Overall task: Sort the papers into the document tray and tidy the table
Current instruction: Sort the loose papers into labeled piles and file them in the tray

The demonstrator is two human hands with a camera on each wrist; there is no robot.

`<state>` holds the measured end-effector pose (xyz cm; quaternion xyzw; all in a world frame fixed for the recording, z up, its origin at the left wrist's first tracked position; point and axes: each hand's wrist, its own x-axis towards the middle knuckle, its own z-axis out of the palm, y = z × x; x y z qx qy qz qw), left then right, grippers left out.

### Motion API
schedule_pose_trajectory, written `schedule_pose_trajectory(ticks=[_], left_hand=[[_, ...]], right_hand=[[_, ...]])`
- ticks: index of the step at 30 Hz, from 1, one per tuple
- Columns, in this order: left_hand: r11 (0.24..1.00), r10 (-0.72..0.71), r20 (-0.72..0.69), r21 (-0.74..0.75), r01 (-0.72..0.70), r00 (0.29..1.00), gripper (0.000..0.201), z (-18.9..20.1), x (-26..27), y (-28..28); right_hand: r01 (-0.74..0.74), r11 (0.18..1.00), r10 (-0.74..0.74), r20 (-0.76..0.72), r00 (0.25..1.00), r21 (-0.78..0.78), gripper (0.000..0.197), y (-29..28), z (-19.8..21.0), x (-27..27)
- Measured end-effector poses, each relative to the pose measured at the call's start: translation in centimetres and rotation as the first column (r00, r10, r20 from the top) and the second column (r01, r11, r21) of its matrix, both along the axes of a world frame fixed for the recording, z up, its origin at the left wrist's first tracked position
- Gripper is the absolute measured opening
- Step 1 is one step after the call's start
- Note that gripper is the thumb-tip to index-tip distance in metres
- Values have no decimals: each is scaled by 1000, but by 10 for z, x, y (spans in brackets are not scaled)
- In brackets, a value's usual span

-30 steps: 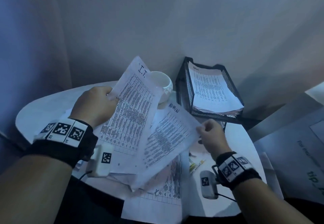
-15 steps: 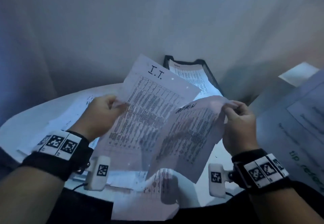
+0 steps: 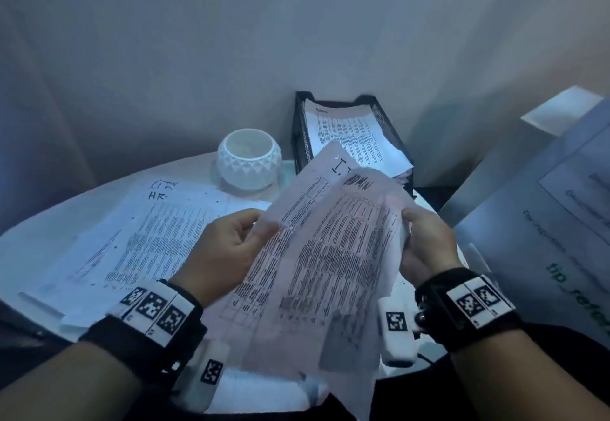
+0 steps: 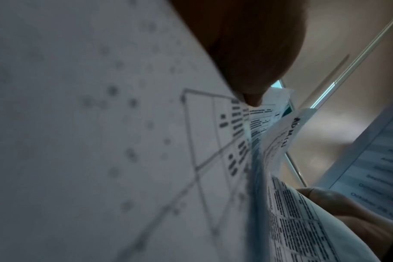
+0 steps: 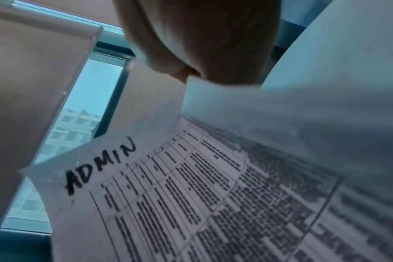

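Two printed sheets are held up above the round table [image 3: 39, 239], overlapping. The front one, the ADMIN sheet [image 3: 336, 255], has that word handwritten at its top; behind it and a little to the left is the I.T. sheet [image 3: 317, 170], its heading partly covered. The right hand [image 3: 425, 242] pinches the right edge of the ADMIN sheet, fingers curled round the margin; the right wrist view shows the edge folded over under the thumb. The left hand [image 3: 227, 249] grips the left edge of the I.T. sheet, thumb on the front and fingers behind.

The document tray [image 3: 298, 130], black mesh, stands at the back right of the table with a stack of printed papers in it. Just left of it stands a white faceted pot [image 3: 249, 160]. More loose papers [image 3: 148, 229] lie flat on the left half of the table, one marked HR, and further sheets lie under the wrists at the near edge.

Compared with a second ago, the two sheets overlap far more: then they were fanned apart, the ADMIN sheet low near the tabletop. The right hand has risen and come in toward the left hand, and the pot, earlier hidden behind the I.T. sheet, is now in plain view.
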<state>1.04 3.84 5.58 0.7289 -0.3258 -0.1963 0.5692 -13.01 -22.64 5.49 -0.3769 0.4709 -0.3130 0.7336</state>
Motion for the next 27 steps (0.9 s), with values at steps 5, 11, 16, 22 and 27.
schedule_pose_trajectory(ticks=[5,11,16,22,27], left_hand=[[994,-8,-103,112,20,995,53,-6,-3,-5],[985,-17,-44,173,24,999,8,-8,-3,-12],[997,82,-169,-1,-83,982,13,2,6,-12],[992,92,-246,-62,-110,965,27,7,9,-9],[989,137,-183,70,-126,974,18,-7,28,11]], right_hand=[[-40,995,47,-74,996,92,44,9,-14,0],[-91,995,95,-81,992,49,40,7,-21,3],[-314,947,301,-160,940,-70,50,25,-34,5],[-515,844,490,-177,854,-150,42,39,-35,7],[-603,788,563,-252,787,-123,22,40,-37,7]])
